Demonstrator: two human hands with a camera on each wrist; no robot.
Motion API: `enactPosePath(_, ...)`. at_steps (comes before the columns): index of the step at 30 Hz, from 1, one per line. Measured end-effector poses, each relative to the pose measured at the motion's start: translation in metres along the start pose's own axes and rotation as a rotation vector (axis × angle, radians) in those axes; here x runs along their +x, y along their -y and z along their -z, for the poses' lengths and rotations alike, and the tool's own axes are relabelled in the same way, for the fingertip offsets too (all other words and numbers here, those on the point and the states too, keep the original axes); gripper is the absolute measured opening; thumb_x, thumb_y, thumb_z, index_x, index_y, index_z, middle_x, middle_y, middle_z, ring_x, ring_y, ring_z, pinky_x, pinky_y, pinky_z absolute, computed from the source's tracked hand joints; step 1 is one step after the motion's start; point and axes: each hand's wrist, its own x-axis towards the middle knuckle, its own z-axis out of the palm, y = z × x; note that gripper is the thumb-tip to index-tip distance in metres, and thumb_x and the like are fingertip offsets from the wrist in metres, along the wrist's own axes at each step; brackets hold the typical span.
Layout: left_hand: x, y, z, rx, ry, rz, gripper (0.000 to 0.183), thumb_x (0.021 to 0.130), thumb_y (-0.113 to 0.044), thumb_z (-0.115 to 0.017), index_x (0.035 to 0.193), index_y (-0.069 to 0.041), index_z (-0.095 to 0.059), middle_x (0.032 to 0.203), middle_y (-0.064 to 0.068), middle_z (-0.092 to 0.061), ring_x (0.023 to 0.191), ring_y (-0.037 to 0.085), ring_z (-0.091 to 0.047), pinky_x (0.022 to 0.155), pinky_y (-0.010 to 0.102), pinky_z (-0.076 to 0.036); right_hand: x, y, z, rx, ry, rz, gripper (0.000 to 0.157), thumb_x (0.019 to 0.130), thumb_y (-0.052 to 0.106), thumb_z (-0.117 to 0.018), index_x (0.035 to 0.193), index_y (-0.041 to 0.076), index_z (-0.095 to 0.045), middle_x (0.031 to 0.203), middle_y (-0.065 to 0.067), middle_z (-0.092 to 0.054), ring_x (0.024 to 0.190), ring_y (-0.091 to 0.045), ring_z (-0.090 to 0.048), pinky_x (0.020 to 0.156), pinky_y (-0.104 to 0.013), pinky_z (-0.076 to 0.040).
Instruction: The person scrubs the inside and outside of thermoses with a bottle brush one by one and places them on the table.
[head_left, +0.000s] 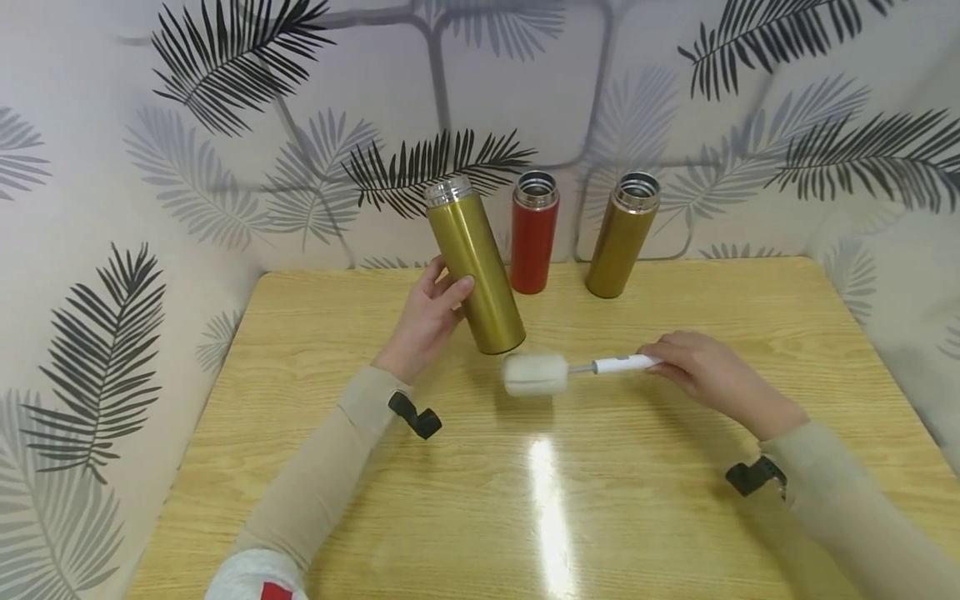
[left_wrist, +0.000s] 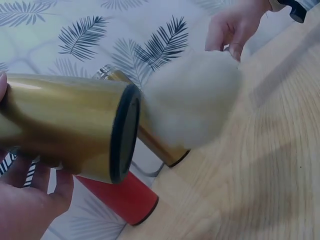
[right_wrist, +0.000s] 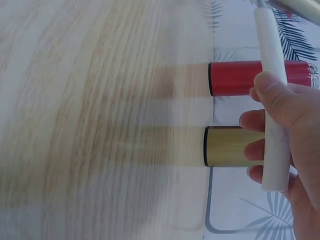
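My left hand (head_left: pixel 426 321) grips a tall gold thermos bottle (head_left: pixel 480 275) round its body. The bottle leans to the left, its silver neck uncapped, and its base looks raised above the table. A white-handled bottle brush is in my right hand (head_left: pixel 693 375), and the fingers wrap the handle (right_wrist: pixel 274 145) in the right wrist view. Its pale sponge head (head_left: pixel 536 374), blurred, points left just below the bottle's base, outside the bottle. From the left wrist, the sponge (left_wrist: pixel 197 100) appears beyond the bottle's dark-rimmed base (left_wrist: pixel 125 134). The inside of the held bottle is hidden.
A red thermos bottle (head_left: pixel 533 246) and a shorter gold thermos bottle (head_left: pixel 621 242) stand uncapped at the table's back edge. Behind them rises a leaf-patterned wall (head_left: pixel 375 75). The wooden table (head_left: pixel 637 500) extends in front, with a bright light reflection.
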Motion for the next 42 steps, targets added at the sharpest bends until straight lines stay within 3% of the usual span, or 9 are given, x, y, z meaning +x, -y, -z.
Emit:
enactPosePath(5, -0.001, -0.003, -0.001, 0.024, -0.027, -0.077, 0.055, 0.098, 0.010, -0.058, 0.145, -0.014, -0.044, 0.128, 0.006, -0.061, 0.117, 0.019, -0.060, 0.103, 0.036, -0.049, 0.001, 0.000, 0.005, -0.036, -0.022, -0.102, 0.031, 0.082, 0.008, -0.087, 0.110, 0.004, -0.073, 0.091, -0.007, -0.076, 0.070, -0.021, -0.066, 0.061, -0.043, -0.055)
enactPosePath(7, -0.002, -0.004, -0.003, 0.084, -0.033, -0.110, 0.058, 0.096, 0.009, -0.062, 0.147, -0.013, -0.045, 0.131, 0.006, -0.063, 0.120, 0.018, -0.059, 0.107, 0.037, -0.048, 0.003, -0.001, 0.006, -0.048, -0.037, -0.114, 0.024, 0.094, 0.024, -0.078, 0.108, 0.006, -0.073, 0.090, -0.006, -0.076, 0.066, -0.019, -0.064, 0.058, -0.041, -0.052)
enactPosePath(10, -0.004, -0.004, -0.005, 0.221, -0.046, -0.163, 0.062, 0.092, 0.005, -0.071, 0.148, -0.010, -0.048, 0.134, 0.007, -0.064, 0.125, 0.019, -0.058, 0.115, 0.040, -0.042, 0.008, -0.002, 0.007, -0.058, -0.071, -0.118, 0.036, 0.101, 0.038, -0.064, 0.107, 0.004, -0.074, 0.091, -0.008, -0.077, 0.066, -0.020, -0.064, 0.060, -0.041, -0.050)
enactPosePath(14, -0.005, 0.000, -0.010, 0.360, -0.054, -0.224, 0.067, 0.088, -0.001, -0.080, 0.147, -0.011, -0.050, 0.137, 0.008, -0.064, 0.127, 0.020, -0.057, 0.116, 0.041, -0.042, 0.015, -0.001, 0.008, -0.086, -0.082, -0.161, 0.022, 0.092, 0.019, -0.080, 0.106, 0.002, -0.073, 0.091, -0.010, -0.077, 0.070, -0.025, -0.067, 0.066, -0.045, -0.050)
enactPosePath(16, -0.005, 0.002, -0.013, 0.378, -0.050, -0.251, 0.070, 0.086, -0.001, -0.082, 0.146, -0.013, -0.048, 0.137, 0.008, -0.063, 0.126, 0.022, -0.058, 0.112, 0.043, -0.048, 0.018, 0.000, 0.007, -0.112, -0.077, -0.183, 0.026, 0.083, 0.007, -0.086, 0.105, 0.003, -0.072, 0.088, -0.009, -0.077, 0.072, -0.029, -0.067, 0.069, -0.048, -0.052)
enactPosePath(25, -0.006, 0.009, -0.022, 0.456, -0.091, -0.320, 0.073, 0.084, -0.009, -0.086, 0.143, -0.017, -0.045, 0.135, 0.005, -0.060, 0.122, 0.020, -0.057, 0.105, 0.044, -0.053, 0.027, 0.005, -0.002, -0.140, -0.085, -0.179, 0.025, 0.085, 0.007, -0.083, 0.104, 0.005, -0.068, 0.088, -0.008, -0.078, 0.071, -0.024, -0.073, 0.099, -0.057, -0.042)
enactPosePath(33, -0.004, 0.007, -0.015, 0.525, -0.158, -0.330, 0.072, 0.084, -0.011, -0.087, 0.142, -0.013, -0.044, 0.135, 0.005, -0.059, 0.121, 0.020, -0.056, 0.102, 0.048, -0.054, 0.022, 0.007, -0.002, -0.079, -0.098, -0.189, 0.025, 0.082, 0.003, -0.085, 0.101, 0.003, -0.069, 0.085, -0.010, -0.075, 0.071, -0.027, -0.069, 0.088, -0.059, -0.043)
enactPosePath(38, -0.006, 0.011, -0.023, 0.525, -0.111, -0.297, 0.071, 0.084, -0.012, -0.087, 0.141, -0.012, -0.045, 0.134, 0.005, -0.059, 0.122, 0.022, -0.058, 0.101, 0.046, -0.055, 0.022, 0.002, 0.001, -0.076, -0.102, -0.256, 0.024, 0.082, 0.004, -0.085, 0.100, 0.003, -0.070, 0.086, -0.010, -0.075, 0.073, -0.028, -0.068, 0.082, -0.053, -0.039)
enactPosePath(42, -0.005, 0.015, -0.033, 0.514, -0.075, -0.321, 0.069, 0.082, -0.010, -0.088, 0.137, -0.011, -0.047, 0.133, 0.006, -0.059, 0.120, 0.022, -0.060, 0.100, 0.043, -0.057, 0.028, 0.003, -0.006, -0.070, -0.096, -0.257, 0.021, 0.085, 0.007, -0.085, 0.101, 0.004, -0.071, 0.089, -0.009, -0.076, 0.077, -0.028, -0.070, 0.084, -0.054, -0.039)
